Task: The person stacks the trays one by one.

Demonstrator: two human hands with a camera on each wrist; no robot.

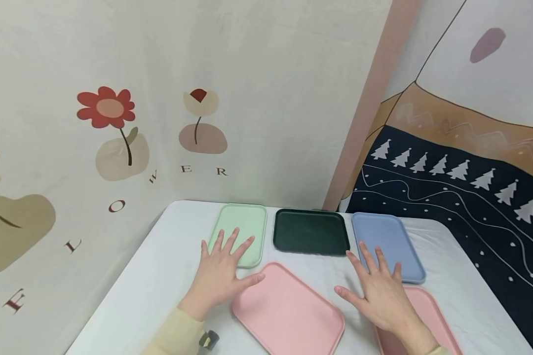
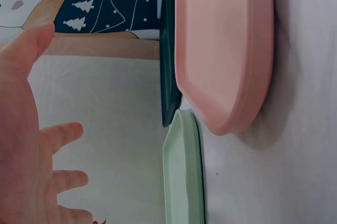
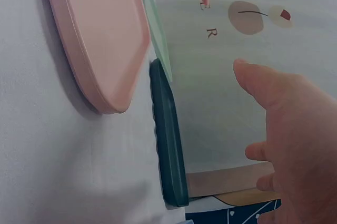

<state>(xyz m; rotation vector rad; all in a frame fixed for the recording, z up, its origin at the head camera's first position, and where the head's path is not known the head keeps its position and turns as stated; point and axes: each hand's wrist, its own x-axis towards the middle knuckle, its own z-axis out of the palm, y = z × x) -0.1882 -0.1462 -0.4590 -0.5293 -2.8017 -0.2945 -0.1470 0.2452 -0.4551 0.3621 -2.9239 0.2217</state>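
Note:
Both hands hover palm down over the white table with fingers spread, and neither holds anything. My left hand (image 1: pixel 219 276) overlaps the near edge of a light green tray (image 1: pixel 244 229) in the head view, its thumb by the corner of a pink tray (image 1: pixel 288 310). My right hand (image 1: pixel 379 291) is between that pink tray and a second pink tray (image 1: pixel 431 315), which it partly hides; its fingertips overlap a blue tray (image 1: pixel 388 241). A dark green tray (image 1: pixel 311 231) lies at the back, between the light green and blue ones.
A pale wall cloth (image 1: pixel 284 98) with printed flowers and letters rises behind and left of the table (image 1: pixel 160 266). To the right hangs a dark cloth with white trees (image 1: pixel 435 182). A small dark object (image 1: pixel 209 339) sits by the left sleeve.

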